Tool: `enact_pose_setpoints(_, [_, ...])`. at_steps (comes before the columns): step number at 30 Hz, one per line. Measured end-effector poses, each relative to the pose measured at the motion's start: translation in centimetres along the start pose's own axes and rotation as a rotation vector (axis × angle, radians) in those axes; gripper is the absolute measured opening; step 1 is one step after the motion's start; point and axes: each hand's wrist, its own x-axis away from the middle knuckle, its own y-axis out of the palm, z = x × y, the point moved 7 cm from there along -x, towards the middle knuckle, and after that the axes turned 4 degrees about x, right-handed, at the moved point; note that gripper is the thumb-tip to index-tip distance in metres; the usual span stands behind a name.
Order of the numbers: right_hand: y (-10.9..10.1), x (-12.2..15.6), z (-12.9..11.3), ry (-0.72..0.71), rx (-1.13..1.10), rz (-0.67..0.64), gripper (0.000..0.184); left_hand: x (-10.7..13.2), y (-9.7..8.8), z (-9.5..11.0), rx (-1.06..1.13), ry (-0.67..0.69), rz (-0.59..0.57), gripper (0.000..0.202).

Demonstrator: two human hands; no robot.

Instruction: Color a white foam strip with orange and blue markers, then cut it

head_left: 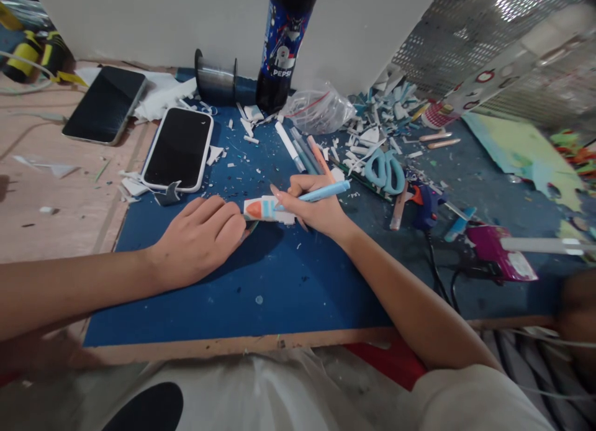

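Note:
My right hand (319, 207) is closed around a light blue marker pen (328, 191), with the pen's tip end at a small white piece (266, 208) coloured with an orange patch and light blue stripes. The fingers of my left hand (205, 235) are curled at the left end of that piece, and its grip underneath is hidden. A thin greenish edge shows below the piece, beside the left fingertips. Beyond my right hand lie a white marker (289, 146), a grey-blue marker (305, 151) and an orange marker (321, 156), side by side.
Two phones (177, 148) lie at the left. At the back stand a spool (216, 77), a Pepsi bottle (286, 46) and a plastic bag (321, 109). Light blue scissors (384, 171), a glue gun (427, 204) and a magenta box (500, 252) are on the right. Scraps (386, 111) litter the blue mat (261, 307).

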Motion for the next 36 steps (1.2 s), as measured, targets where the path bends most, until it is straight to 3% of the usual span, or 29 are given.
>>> enact_pose_setpoints(5, [-0.5, 0.02, -0.28, -0.023, -0.016, 0.092, 0.042, 0.0, -0.03, 0.02, 0.004, 0.005, 0.001, 0.023])
enact_pose_setpoints(11, [-0.12, -0.01, -0.06, 0.001, 0.031, 0.024, 0.043, -0.09, -0.11, 0.06, -0.005, 0.006, 0.02, 0.024])
enact_pose_setpoints(17, [-0.46, -0.08, -0.25, 0.008, 0.003, 0.098, 0.045, -0.11, -0.19, 0.12, -0.006, 0.01, 0.025, 0.024])
enact_pose_setpoints(36, [-0.36, -0.06, -0.19, 0.003, -0.007, 0.108, 0.045, -0.18, -0.17, 0.15, 0.003, 0.012, 0.026, 0.023])
